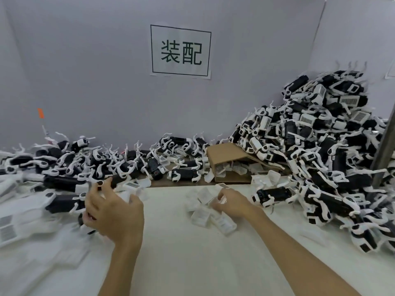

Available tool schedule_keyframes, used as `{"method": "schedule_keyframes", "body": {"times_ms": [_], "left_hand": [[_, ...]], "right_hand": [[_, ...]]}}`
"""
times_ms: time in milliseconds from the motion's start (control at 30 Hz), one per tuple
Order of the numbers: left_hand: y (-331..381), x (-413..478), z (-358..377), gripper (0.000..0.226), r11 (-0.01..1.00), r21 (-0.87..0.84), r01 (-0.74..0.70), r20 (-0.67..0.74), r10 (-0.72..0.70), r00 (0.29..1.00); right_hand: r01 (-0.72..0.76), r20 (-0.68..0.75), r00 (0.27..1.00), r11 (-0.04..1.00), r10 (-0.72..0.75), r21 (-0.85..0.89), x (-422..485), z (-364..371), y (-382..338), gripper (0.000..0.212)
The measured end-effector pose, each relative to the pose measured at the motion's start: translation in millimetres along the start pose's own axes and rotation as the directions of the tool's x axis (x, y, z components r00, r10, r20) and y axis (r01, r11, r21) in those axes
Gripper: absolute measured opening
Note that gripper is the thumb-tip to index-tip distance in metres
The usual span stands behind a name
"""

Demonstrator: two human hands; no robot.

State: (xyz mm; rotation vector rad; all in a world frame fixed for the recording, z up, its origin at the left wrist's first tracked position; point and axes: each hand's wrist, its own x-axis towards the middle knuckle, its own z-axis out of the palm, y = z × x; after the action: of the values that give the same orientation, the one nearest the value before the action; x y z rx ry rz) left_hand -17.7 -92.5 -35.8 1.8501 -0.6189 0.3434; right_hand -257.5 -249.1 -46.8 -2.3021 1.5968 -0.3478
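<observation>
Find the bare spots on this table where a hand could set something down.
Bare: near-middle table, between left toy-dog pile and right toy-dog heap. Crowded: those piles, clear plastic pieces by the right hand, cardboard box behind.

Only one view, shot from a head-worn camera, so nothing is shared with a second angle. It's aimed forward and down over the white table (pixel 192 263), and the grey back wall (pixel 85 71) with its sign (pixel 180 51) is faced nearly square on. Wide-angle, so edges get bent. The left hand (pixel 115 212) and right hand (pixel 232 202) are caught up close, low in the middle; the heaps of black-and-white parts (pixel 320 135) are seen further back.
</observation>
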Motion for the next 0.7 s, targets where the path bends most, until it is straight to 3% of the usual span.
{"method": "schedule_keyframes", "body": {"times_ms": [33, 100, 167, 267, 400, 467, 533, 633, 700], "left_hand": [[-7, 3, 1, 0.058, 0.995, 0.093, 0.033, 0.124, -0.044, 0.991], [-16, 0, 4, 0.054, 0.964, 0.261, -0.053, 0.316, -0.034, 0.948], [-17, -5, 8, 0.043, 0.927, 0.339, -0.158, 0.401, 0.01, 0.916], [-6, -15, 12, 0.022, 0.939, 0.276, -0.205, 0.44, 0.066, 0.896], [5, -30, 21, 0.015, 0.957, 0.053, -0.284, 0.489, 0.223, 0.843], [8, -34, 23, 0.014, 0.953, -0.126, -0.277, 0.503, 0.302, 0.81], [12, -37, 21, 0.012, 0.938, -0.276, -0.208, 0.48, 0.322, 0.816], [22, -37, 14, 0.01, 0.921, -0.336, -0.197, 0.373, 0.322, 0.871], [26, -35, 10, 0.009, 0.902, -0.407, -0.144, 0.308, 0.284, 0.908]], "right_hand": [[0.009, -0.028, 1.0, 0.999, -0.008, 0.041, -3, 2, 0, 0.029], [0.022, -0.11, 0.994, 0.992, -0.008, 0.122, -9, 5, -2, 0.018], [0.035, -0.23, 0.973, 0.975, 0.017, 0.219, -18, 7, -8, 0.018], [0.062, -0.378, 0.922, 0.935, 0.081, 0.35, -30, 4, -18, 0.018], [0.14, -0.4, 0.907, 0.799, 0.134, 0.585, -44, 0, -33, 0.016], [0.137, -0.328, 0.931, 0.677, 0.162, 0.723, -51, 1, -38, 0.012], [0.097, -0.187, 0.968, 0.437, 0.166, 0.894, -57, 1, -40, 0.008], [-0.002, 0.002, 1.0, -0.002, 0.023, 1.0, -65, -5, -36, 0.026], [-0.025, 0.015, 0.997, -0.126, -0.075, 0.992, -68, -9, -30, 0.038]]}}
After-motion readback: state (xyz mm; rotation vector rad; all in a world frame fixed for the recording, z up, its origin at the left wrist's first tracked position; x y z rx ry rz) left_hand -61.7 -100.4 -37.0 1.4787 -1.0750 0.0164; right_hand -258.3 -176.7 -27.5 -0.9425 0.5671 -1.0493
